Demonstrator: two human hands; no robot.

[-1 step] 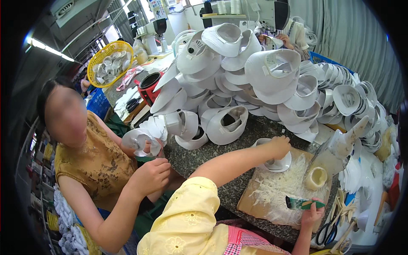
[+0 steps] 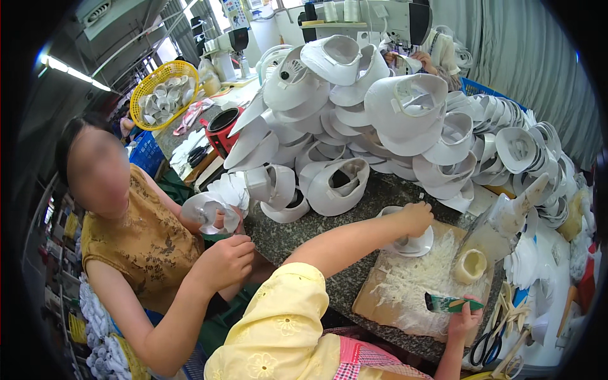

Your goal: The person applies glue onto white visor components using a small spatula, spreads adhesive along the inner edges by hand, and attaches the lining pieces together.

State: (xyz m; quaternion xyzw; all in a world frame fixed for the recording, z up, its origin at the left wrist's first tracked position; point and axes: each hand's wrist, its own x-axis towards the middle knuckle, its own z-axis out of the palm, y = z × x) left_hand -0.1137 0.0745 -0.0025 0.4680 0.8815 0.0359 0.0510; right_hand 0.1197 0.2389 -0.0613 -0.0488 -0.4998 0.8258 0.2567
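My left hand (image 2: 415,218) is closed on the edge of a white visor cap (image 2: 415,247), whose brim rests at the far left of a cardboard sheet (image 2: 373,304). Thick pale glue (image 2: 411,282) is smeared over much of that sheet. In my right hand (image 2: 465,320), at the sheet's near right, is a green-handled brush (image 2: 453,304) with its dark bristles pointing left over the glue. Just beyond the brush, the cream-rimmed mouth of a glue-crusted container (image 2: 472,265) opens toward me.
A tall pile of white visor caps (image 2: 405,107) fills the far side of the speckled table (image 2: 304,247). Black-handled scissors (image 2: 487,348) lie at the right. To my left sits a co-worker (image 2: 139,234) holding a white piece. A yellow basket (image 2: 136,101) stands beyond.
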